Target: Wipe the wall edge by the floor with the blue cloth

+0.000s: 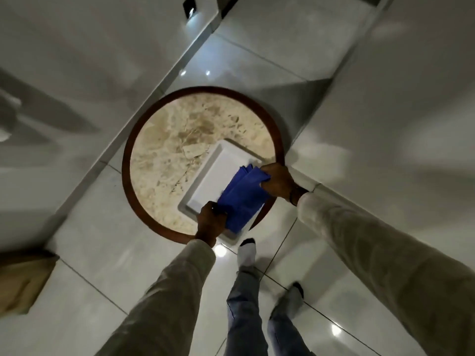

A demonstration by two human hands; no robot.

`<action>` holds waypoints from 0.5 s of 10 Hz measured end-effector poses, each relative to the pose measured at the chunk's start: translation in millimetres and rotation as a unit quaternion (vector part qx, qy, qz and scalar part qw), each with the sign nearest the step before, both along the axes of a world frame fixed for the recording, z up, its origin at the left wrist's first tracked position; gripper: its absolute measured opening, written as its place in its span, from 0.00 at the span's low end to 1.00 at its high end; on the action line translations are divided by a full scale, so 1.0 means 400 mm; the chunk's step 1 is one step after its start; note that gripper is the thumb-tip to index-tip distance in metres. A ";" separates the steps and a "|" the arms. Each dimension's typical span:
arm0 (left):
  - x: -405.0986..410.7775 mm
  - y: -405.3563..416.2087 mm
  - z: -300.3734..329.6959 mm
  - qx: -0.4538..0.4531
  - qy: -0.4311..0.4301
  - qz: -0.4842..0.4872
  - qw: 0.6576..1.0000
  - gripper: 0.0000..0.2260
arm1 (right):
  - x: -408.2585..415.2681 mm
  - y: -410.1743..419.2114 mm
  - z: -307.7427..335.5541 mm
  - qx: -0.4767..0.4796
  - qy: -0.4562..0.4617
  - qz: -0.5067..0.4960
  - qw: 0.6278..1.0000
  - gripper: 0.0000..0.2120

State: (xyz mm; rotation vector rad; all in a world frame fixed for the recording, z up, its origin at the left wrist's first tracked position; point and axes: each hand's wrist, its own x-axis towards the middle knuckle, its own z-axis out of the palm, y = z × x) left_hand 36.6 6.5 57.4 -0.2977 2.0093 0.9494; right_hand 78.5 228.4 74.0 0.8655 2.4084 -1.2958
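Observation:
The blue cloth (244,196) is folded and stretched between both hands above a white rectangular tray (218,168). My left hand (210,222) grips its near lower corner. My right hand (277,181) pinches its far upper corner. The tray rests on a round marble-topped table (164,155) with a dark wooden rim. The wall edge by the floor (144,104) runs diagonally along the left wall, behind the table; a second skirting (359,206) runs along the right wall.
Glossy pale floor tiles (97,253) surround the table. My legs in jeans and socked feet (246,253) stand just below it. A tan object (23,281) sits at the lower left. A dark wall fitting (189,6) is at the top.

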 end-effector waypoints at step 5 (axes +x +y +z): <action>-0.045 0.047 0.071 -0.162 0.250 -0.344 0.891 0.20 | 0.041 0.041 0.186 -0.122 0.167 -0.307 0.929 0.12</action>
